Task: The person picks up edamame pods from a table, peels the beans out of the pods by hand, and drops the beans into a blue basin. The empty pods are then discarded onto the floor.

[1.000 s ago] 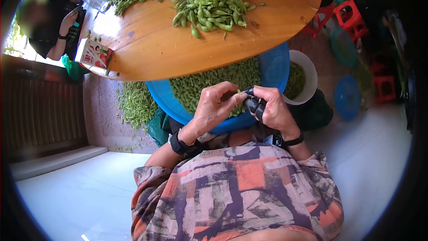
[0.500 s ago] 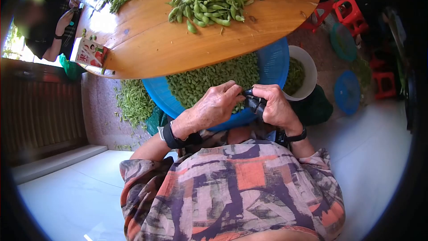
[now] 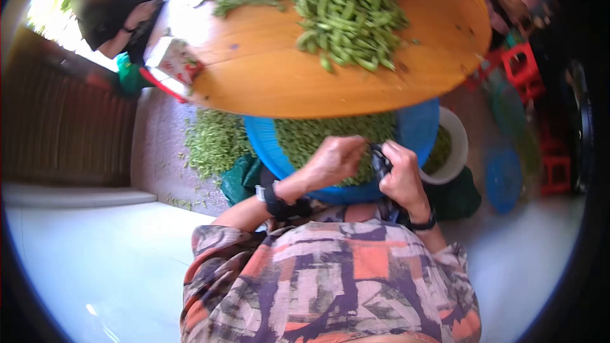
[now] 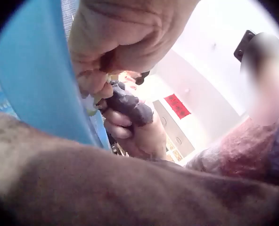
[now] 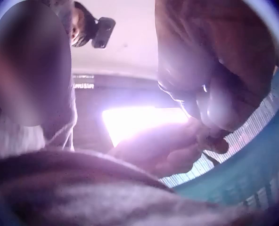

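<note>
Curled fingers of the left hand (image 3: 337, 160) appear to pinch a small green piece (image 4: 90, 111), while the right hand (image 3: 405, 178) is bent close beside it, dark coverings (image 3: 381, 162) on its digits; whether it also clamps the piece is hidden.

Largest comes the wooden table (image 3: 273, 70) across the upper part of the frame, bearing a heap of green pods (image 3: 352, 28) at top centre. Below its edge, the blue basin (image 3: 257, 146) sits in the middle, a broad layer of small green beans (image 3: 305, 140) inside. A white bucket (image 3: 462, 143) stands just right of the basin. Both hands meet over the basin, right of centre.

The step looks like opening a pod. It would go best with the left fingertips steadying one end and the covered right digits pressing along the seam, low over the basin so that beans drop inside.

Smallest is the green piece itself, between the hands in the left wrist view; blur and fingers hide its ends, so I cannot tell its long axis or which way it points.
</note>
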A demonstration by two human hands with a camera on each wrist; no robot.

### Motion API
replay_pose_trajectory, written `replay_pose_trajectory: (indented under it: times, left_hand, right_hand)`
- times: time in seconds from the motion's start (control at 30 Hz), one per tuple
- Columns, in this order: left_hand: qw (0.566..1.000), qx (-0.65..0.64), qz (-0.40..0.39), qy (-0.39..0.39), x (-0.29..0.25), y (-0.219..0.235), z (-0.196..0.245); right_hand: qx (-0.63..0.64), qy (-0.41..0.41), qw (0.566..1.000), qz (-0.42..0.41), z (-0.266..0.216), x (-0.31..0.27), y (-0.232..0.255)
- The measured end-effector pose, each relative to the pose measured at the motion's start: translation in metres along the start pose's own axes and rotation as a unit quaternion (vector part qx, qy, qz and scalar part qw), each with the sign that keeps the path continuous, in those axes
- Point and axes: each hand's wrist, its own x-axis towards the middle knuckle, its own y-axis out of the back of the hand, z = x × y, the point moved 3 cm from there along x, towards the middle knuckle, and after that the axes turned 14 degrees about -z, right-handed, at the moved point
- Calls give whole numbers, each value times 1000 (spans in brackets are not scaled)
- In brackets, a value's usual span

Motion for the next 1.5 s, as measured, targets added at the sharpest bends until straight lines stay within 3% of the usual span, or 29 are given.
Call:
replay_pose_trajectory:
  times: [0.17,0.23,0.33,0.37,0.43,0.67,0.7,0.73,0.83,0.97,1.07,1.13,1.17,1.23,1.37,1.4,1.43,1.47,1.5]
  left_hand:
    - [978,-201,54,20,10,-4,-5]
    - [946,-321,51,-25,15,-3,-5]
    - [943,-321,72,-44,18,-4,-8]
    - [956,58,157,-241,19,-6,-12]
    - [977,94,132,-139,16,-8,-13]
    - [980,29,152,-125,23,-23,-16]
    - [947,-289,116,-84,27,-24,-18]
    - [814,-577,68,-33,31,-32,-19]
    - [787,-612,82,3,33,-35,-17]
    - [816,-574,71,29,29,-29,-15]
    - [813,-575,91,31,27,-26,-11]
    - [832,-548,89,20,29,-27,-18]
    - [851,-519,82,10,30,-27,-21]
    - [845,-527,90,7,30,-27,-21]
    - [848,-524,80,-3,27,-24,-19]
    - [938,-330,99,-38,25,-21,-17]
    - [936,-333,102,-37,25,-18,-20]
    - [985,-104,99,-92,26,-13,-15]
    - [978,131,102,-129,21,-14,-11]
  right_hand:
    - [-79,1,996,36,-7,7,-18]
    - [-91,-3,994,63,-11,13,-21]
    - [-104,-8,990,92,-12,18,-24]
    - [-99,-2,990,100,-14,22,-26]
    - [-115,0,986,117,-15,19,-26]
    - [-107,8,985,137,-13,10,-17]
    - [-107,7,985,139,-13,10,-15]
    - [-96,8,984,152,-14,9,-12]
    - [-63,-3,987,147,-10,5,-3]
    - [23,-39,993,108,-6,11,4]
    - [52,-32,991,115,2,15,0]
    - [184,-68,975,100,11,15,-5]
    - [185,-68,975,98,12,16,-5]
    - [230,-135,961,74,18,16,-7]
    - [97,-60,987,109,11,15,-5]
    - [49,-57,991,108,13,12,-6]
    - [3,-52,993,105,14,9,-7]
    - [-7,-42,995,88,15,5,-9]
    - [-2,-31,997,65,17,1,-11]
